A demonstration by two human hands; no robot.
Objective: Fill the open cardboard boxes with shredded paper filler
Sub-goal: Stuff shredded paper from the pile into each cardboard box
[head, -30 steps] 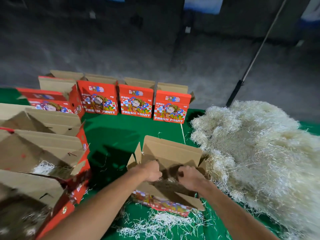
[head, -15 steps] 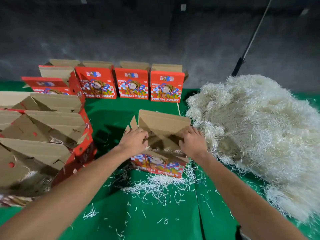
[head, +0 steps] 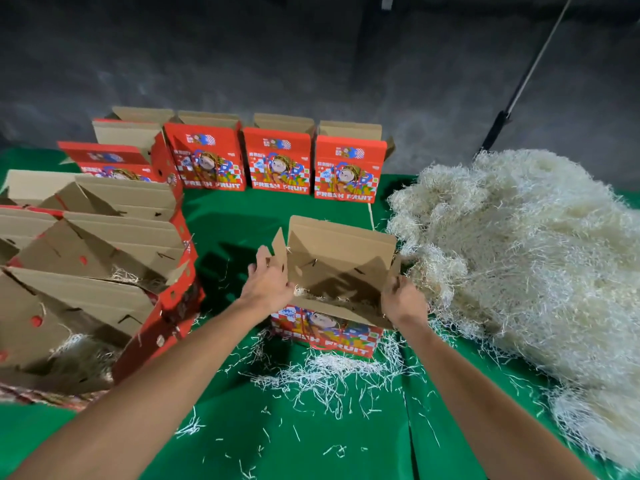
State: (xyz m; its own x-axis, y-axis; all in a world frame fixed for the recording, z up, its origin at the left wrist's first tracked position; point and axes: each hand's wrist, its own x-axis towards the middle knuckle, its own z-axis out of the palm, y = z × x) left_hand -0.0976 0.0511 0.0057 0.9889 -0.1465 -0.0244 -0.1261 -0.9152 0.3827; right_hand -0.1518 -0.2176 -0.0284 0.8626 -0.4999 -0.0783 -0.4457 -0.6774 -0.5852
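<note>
An open red "FRESH FRUIT" cardboard box (head: pixel 332 336) stands on the green cloth in the middle, its brown flaps raised and a little shredded paper inside. My left hand (head: pixel 268 284) grips its left side flap, fingers up along the flap edge. My right hand (head: pixel 403 301) grips the box's right edge. A big heap of pale shredded paper filler (head: pixel 519 265) lies right beside the box on the right.
Three upright open boxes (head: pixel 278 161) stand in a row at the back. Several more open boxes (head: pixel 104 258), some holding filler, crowd the left side. Loose paper strands (head: pixel 322 379) lie scattered before the middle box. A dark pole (head: pixel 498 123) leans at back right.
The view has tilted down. My hands have moved from inside the box mouth out to its left and right flaps, spreading the top open.
</note>
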